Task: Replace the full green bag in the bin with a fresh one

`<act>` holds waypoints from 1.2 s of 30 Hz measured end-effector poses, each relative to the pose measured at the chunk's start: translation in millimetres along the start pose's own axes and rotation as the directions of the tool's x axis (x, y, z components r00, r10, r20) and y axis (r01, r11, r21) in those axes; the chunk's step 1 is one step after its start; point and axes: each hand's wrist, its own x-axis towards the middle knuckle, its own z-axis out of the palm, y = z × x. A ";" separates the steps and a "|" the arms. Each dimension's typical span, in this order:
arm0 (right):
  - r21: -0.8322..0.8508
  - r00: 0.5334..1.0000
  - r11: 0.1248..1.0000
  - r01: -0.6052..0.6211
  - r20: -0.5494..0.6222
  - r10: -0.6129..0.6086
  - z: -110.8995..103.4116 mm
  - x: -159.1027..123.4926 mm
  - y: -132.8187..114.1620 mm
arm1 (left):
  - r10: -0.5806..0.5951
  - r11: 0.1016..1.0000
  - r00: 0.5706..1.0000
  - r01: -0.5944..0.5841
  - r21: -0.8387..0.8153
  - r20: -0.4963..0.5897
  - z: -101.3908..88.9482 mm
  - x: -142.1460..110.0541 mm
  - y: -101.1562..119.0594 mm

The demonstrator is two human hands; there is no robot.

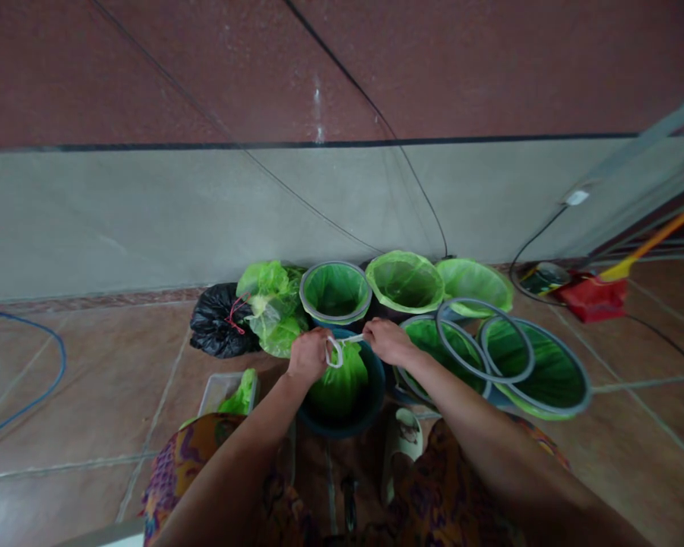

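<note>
A green garbage bag sits gathered inside a dark blue bin between my feet. White drawstring loops out of its top. My left hand is closed on one side of the drawstring, and my right hand grips the other side. The string is stretched between both hands just above the bag's neck. Behind them stands a bin with a grey rim and green liner.
More green-lined bins stand along the wall. Two loose grey rings lie over the right-hand bins. A tied black bag, crumpled green bags and a clear tray are left. A red dustpan and blue hose lie farther out.
</note>
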 end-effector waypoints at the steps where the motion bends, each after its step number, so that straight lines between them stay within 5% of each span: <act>1: -0.031 1.000 0.999 -0.018 0.017 0.018 -0.5 -0.6 1.4 | -0.066 0.998 0.998 0.066 0.000 0.021 0.7 0.4 -0.7; 4: -0.040 0.998 0.999 -0.016 0.063 0.018 -3.0 -2.5 3.8 | -0.245 0.966 0.964 0.252 -0.059 0.102 1.5 4.4 -1.9; 7: 0.015 0.996 1.000 0.003 0.095 -0.004 -7.3 -4.6 3.2 | -0.349 0.862 0.921 0.388 -0.327 0.171 1.6 8.8 0.7; 11: 0.273 0.982 0.962 -0.003 0.182 -0.049 -12.5 -7.3 -1.0 | -0.354 0.478 0.913 0.362 -0.800 0.201 0.6 9.9 8.7; 13: 0.442 0.974 0.895 -0.064 0.223 -0.040 -14.4 -8.8 -4.2 | -0.312 0.287 0.918 0.335 -0.897 0.243 -1.2 9.3 11.8; 15: 0.551 0.969 0.826 -0.116 0.246 -0.028 -16.2 -10.7 -7.8 | -0.286 0.204 0.916 0.345 -0.916 0.281 -3.4 8.5 13.5; 18: 0.640 0.966 0.763 -0.090 0.243 -0.090 -18.3 -14.2 -13.3 | -0.228 0.248 0.930 0.342 -0.907 0.288 -4.4 7.1 14.6; 24: 0.770 0.962 0.638 0.021 0.158 -0.222 -14.5 -15.5 -20.5 | 0.079 0.483 0.944 0.245 -0.840 0.321 4.9 5.5 16.3; 30: 0.943 0.998 0.330 -0.053 0.056 -0.001 -12.1 -9.5 -18.5 | 0.008 0.605 0.973 0.180 -0.776 0.232 9.4 5.5 17.3; 32: 0.926 0.990 0.360 -0.114 0.137 -0.040 -9.2 -9.9 -17.3 | -0.017 0.591 0.977 0.181 -0.786 0.212 9.0 5.5 18.1; 36: 0.795 0.958 0.606 -0.017 0.187 -0.218 0.8 -11.1 -16.2 | -0.078 0.491 0.981 0.192 -0.850 0.177 9.6 5.2 19.3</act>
